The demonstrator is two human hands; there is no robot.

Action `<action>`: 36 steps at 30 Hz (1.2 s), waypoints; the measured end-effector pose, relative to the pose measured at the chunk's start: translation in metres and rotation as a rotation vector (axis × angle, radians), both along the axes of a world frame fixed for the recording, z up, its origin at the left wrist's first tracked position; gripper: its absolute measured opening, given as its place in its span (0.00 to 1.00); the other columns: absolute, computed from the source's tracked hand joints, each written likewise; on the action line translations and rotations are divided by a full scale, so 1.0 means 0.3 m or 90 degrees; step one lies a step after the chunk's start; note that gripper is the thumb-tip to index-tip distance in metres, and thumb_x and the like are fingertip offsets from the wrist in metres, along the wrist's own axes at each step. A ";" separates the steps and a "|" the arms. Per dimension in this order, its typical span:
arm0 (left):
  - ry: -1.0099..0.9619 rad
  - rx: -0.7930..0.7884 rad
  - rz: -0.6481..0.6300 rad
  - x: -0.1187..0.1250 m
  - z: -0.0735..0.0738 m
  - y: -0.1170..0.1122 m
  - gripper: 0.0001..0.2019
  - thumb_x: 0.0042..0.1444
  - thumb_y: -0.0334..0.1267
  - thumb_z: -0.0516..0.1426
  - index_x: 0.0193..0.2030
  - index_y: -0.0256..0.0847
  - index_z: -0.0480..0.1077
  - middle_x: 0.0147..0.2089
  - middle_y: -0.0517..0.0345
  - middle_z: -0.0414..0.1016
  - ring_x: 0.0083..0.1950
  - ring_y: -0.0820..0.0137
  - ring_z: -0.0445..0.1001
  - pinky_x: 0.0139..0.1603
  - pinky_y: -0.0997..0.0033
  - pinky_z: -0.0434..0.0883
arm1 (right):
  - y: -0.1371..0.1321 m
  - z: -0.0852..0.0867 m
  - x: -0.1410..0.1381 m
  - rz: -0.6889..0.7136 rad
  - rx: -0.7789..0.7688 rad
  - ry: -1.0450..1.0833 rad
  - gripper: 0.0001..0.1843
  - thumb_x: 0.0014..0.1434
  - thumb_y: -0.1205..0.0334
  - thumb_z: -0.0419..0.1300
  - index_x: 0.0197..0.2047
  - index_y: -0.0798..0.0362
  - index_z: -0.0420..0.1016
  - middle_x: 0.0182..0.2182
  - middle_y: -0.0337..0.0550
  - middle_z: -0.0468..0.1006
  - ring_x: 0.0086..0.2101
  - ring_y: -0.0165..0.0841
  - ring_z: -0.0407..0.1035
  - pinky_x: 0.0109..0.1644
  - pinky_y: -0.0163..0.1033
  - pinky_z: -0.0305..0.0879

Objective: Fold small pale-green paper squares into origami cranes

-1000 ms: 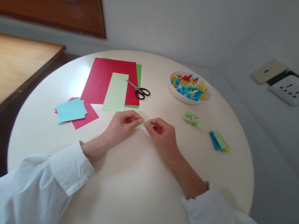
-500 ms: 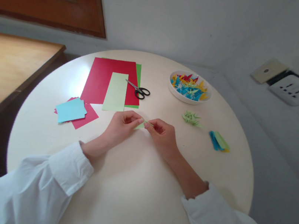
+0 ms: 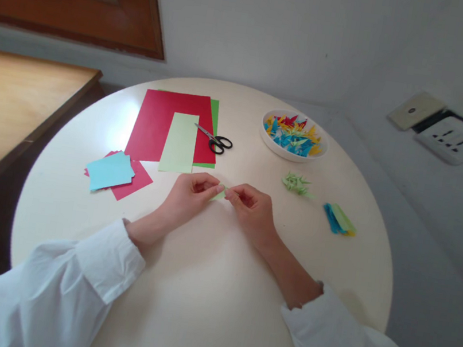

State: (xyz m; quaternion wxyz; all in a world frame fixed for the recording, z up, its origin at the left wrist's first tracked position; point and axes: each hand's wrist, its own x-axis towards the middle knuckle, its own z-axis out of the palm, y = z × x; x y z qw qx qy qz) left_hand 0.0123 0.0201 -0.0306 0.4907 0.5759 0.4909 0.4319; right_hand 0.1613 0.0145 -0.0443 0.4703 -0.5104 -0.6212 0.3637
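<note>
A small piece of light green paper (image 3: 219, 195) is pinched between my two hands over the middle of the round table. My left hand (image 3: 191, 197) grips its left side, thumb on top. My right hand (image 3: 252, 208) pinches the right end with thumb and forefinger; most of the paper is hidden by the fingers. Just beyond my left hand lies a light green paper strip (image 3: 179, 145) on a red sheet (image 3: 154, 121). Scissors (image 3: 217, 143) with black handles rest across the red sheet's right edge.
A white bowl (image 3: 278, 151) holds several coloured paper cranes. Right of my hands lie a clump of light green folded paper (image 3: 296, 184) and a stack of coloured paper pieces (image 3: 339, 219). Light blue cards (image 3: 110, 171) sit over dark pink paper (image 3: 134, 183) at left.
The fingers have shifted slightly on the light green paper, and less of it shows between them. Everything else on the table stays in place.
</note>
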 end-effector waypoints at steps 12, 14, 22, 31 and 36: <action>0.085 0.075 -0.051 -0.002 -0.017 -0.003 0.12 0.51 0.43 0.55 0.26 0.36 0.70 0.23 0.60 0.69 0.26 0.75 0.64 0.27 0.76 0.61 | 0.002 0.008 -0.004 -0.016 -0.016 0.042 0.09 0.49 0.56 0.61 0.28 0.54 0.74 0.26 0.40 0.76 0.25 0.28 0.66 0.28 0.34 0.61; 0.128 0.111 -0.060 -0.002 -0.018 -0.007 0.11 0.52 0.41 0.54 0.26 0.36 0.70 0.24 0.59 0.70 0.27 0.74 0.65 0.28 0.76 0.63 | 0.001 0.011 -0.004 -0.010 -0.010 0.037 0.08 0.48 0.58 0.61 0.28 0.53 0.74 0.27 0.41 0.76 0.26 0.29 0.66 0.28 0.34 0.61; 0.169 0.143 -0.066 -0.003 -0.023 -0.010 0.11 0.53 0.42 0.53 0.28 0.37 0.70 0.27 0.56 0.73 0.29 0.72 0.68 0.30 0.75 0.66 | 0.008 0.002 0.000 -0.001 -0.004 0.083 0.06 0.48 0.58 0.60 0.26 0.53 0.72 0.25 0.39 0.74 0.27 0.29 0.67 0.32 0.35 0.64; 0.162 0.155 -0.048 -0.004 -0.011 -0.014 0.10 0.52 0.41 0.55 0.25 0.37 0.69 0.25 0.58 0.73 0.28 0.74 0.68 0.30 0.75 0.65 | 0.014 -0.003 0.005 -0.003 -0.021 0.118 0.09 0.46 0.56 0.62 0.26 0.53 0.72 0.24 0.39 0.74 0.26 0.29 0.67 0.32 0.36 0.65; 0.159 0.140 -0.034 -0.004 -0.009 -0.015 0.12 0.51 0.43 0.56 0.23 0.38 0.68 0.24 0.59 0.73 0.27 0.74 0.67 0.29 0.75 0.65 | 0.014 0.000 0.004 -0.013 -0.002 0.122 0.08 0.47 0.57 0.61 0.25 0.53 0.72 0.23 0.38 0.74 0.27 0.29 0.68 0.33 0.36 0.65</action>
